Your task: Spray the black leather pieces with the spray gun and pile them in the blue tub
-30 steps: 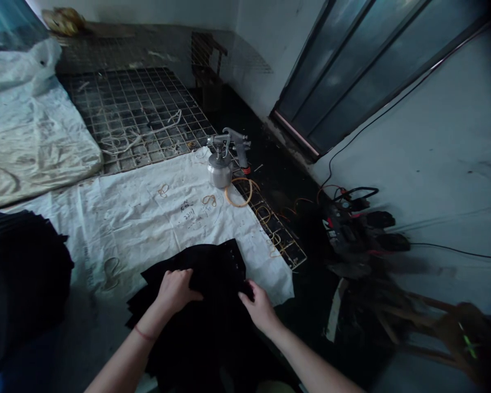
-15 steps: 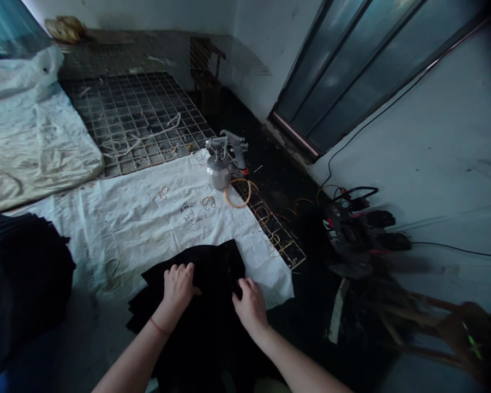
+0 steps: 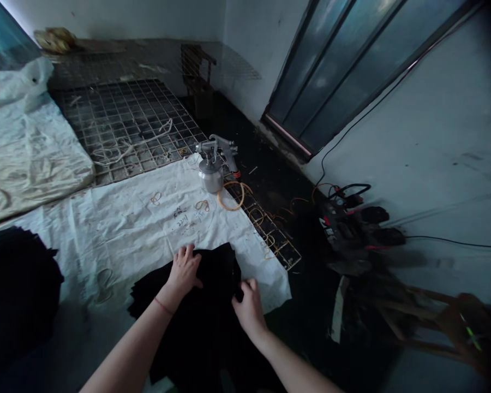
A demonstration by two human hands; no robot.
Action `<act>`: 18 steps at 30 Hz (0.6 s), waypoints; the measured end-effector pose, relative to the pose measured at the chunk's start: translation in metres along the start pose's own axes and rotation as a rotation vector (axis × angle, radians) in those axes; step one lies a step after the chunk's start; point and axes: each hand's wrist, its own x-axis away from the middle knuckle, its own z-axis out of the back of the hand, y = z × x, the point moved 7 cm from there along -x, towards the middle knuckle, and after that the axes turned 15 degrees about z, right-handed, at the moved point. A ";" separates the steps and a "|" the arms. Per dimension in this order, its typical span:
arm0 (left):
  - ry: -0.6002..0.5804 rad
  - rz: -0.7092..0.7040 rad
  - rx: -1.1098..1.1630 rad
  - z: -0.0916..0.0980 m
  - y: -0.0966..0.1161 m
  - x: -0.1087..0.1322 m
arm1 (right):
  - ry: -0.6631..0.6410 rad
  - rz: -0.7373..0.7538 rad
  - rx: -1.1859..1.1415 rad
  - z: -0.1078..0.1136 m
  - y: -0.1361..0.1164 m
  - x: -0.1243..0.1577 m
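Observation:
A stack of black fabric pieces (image 3: 213,316) lies in front of me, its left edges fanned out in layers. My left hand (image 3: 185,270) rests flat on its far left part, fingers near the far edge and thumb spread apart. At the right edge of the stack my right hand (image 3: 249,305) is closed, thumb and fingers pinching the fabric's edge. Under the stack is a white sheet (image 3: 147,234) with handwritten marks. A second, taller black fabric pile (image 3: 20,295) sits at the far left.
A metal spray gun with a cup (image 3: 211,173) stands on the sheet's far right corner, beside a coiled orange hose (image 3: 242,196). Beyond lies a wire grid (image 3: 126,120). Dark machinery (image 3: 355,218) is by the right wall, near a wooden frame (image 3: 425,322).
My left hand has moved forward and slightly right over the fabric, toward its far edge. The right hand keeps its hold on the right edge. The view has shifted slightly.

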 end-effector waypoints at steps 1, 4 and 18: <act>0.005 -0.003 0.006 0.000 0.000 -0.001 | 0.014 0.016 0.015 0.000 -0.001 -0.001; -0.028 0.010 0.022 -0.004 -0.002 -0.003 | -0.020 0.005 -0.009 -0.003 -0.002 -0.004; -0.076 0.183 0.143 0.054 -0.081 0.042 | -0.142 0.064 -0.871 -0.004 -0.073 -0.039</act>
